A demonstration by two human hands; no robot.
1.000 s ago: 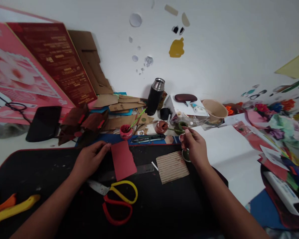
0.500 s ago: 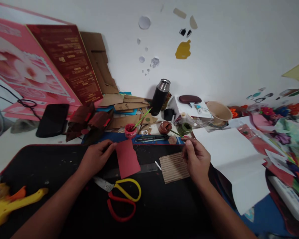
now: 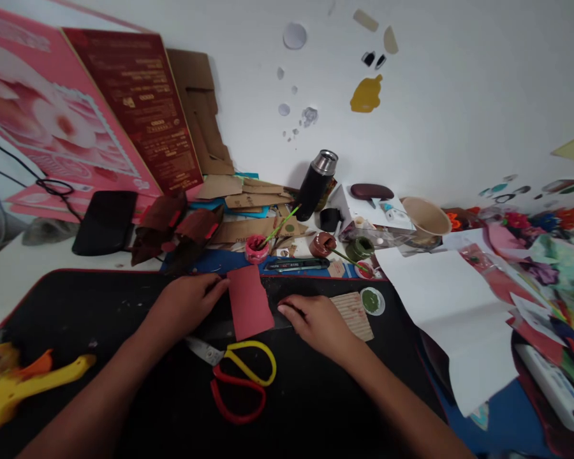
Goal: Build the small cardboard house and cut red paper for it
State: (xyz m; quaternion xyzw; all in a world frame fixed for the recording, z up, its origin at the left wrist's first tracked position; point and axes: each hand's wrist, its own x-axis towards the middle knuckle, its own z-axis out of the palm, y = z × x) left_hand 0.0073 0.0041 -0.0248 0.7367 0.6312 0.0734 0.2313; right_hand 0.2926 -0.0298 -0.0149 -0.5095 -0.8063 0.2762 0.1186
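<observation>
A small red card (image 3: 251, 303) lies on the black mat, its right edge torn unevenly. My left hand (image 3: 184, 309) is closed, its thumb and forefinger pinching the card's upper left edge. To the right of the card is my right hand (image 3: 318, 322), fingertips pressed together; anything between them is too small to make out. Partly behind this hand lies a piece of corrugated cardboard (image 3: 356, 312) with reddish marks. A round lid with green paint (image 3: 372, 301) sits beside it. Scissors (image 3: 242, 370) with one yellow and one red handle lie below the card.
Paint jars in pink (image 3: 257, 250), brown (image 3: 322, 245) and green (image 3: 360, 247) stand along the mat's far edge. A utility knife (image 3: 296, 264) lies before them. Behind stands a black flask (image 3: 316, 185). White paper (image 3: 440, 306) overlaps the right side; a yellow object (image 3: 33, 382) lies left.
My right hand has moved left from beside the green-smeared lid and the cardboard, towards the red card, uncovering the lid. My left hand stays at the card's edge. The view has shifted slightly.
</observation>
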